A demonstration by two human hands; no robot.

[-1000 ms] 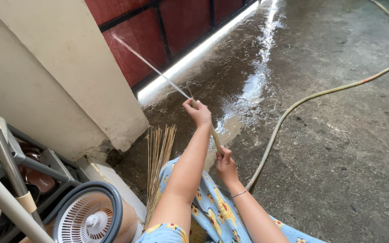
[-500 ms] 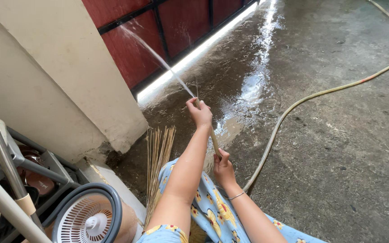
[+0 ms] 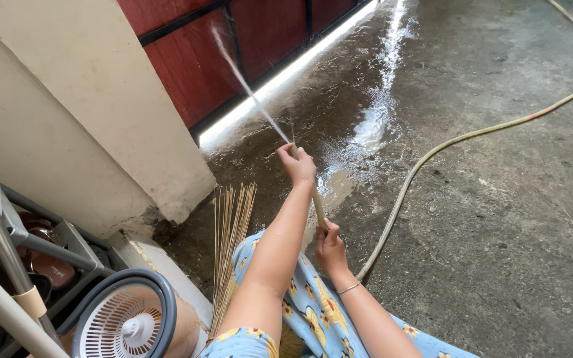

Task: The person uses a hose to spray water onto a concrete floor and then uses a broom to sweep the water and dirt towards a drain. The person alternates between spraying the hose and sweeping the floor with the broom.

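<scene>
My left hand [image 3: 298, 166] is closed around the tip of a yellowish garden hose [image 3: 426, 162], thumb pressed over the opening. A thin water jet [image 3: 250, 89] shoots up and left from it onto the red metal gate [image 3: 187, 63]. My right hand [image 3: 330, 248], a thin bracelet on its wrist, grips the same hose a little further back, close to my lap. The hose curves away over the wet concrete floor [image 3: 499, 219] toward the upper right.
A bundle of broom sticks [image 3: 230, 232] stands beside my left arm, next to a cream pillar [image 3: 94, 113]. A round white and grey spinner basket [image 3: 124, 318], a metal rack [image 3: 48, 245] and pole handles [image 3: 1, 265] fill the lower left. A puddle [image 3: 366, 132] lies ahead.
The water jet has swung rightward and steeper, from the gate's left panel near the pillar toward its middle. Both hands keep their grip on the hose and have barely shifted.
</scene>
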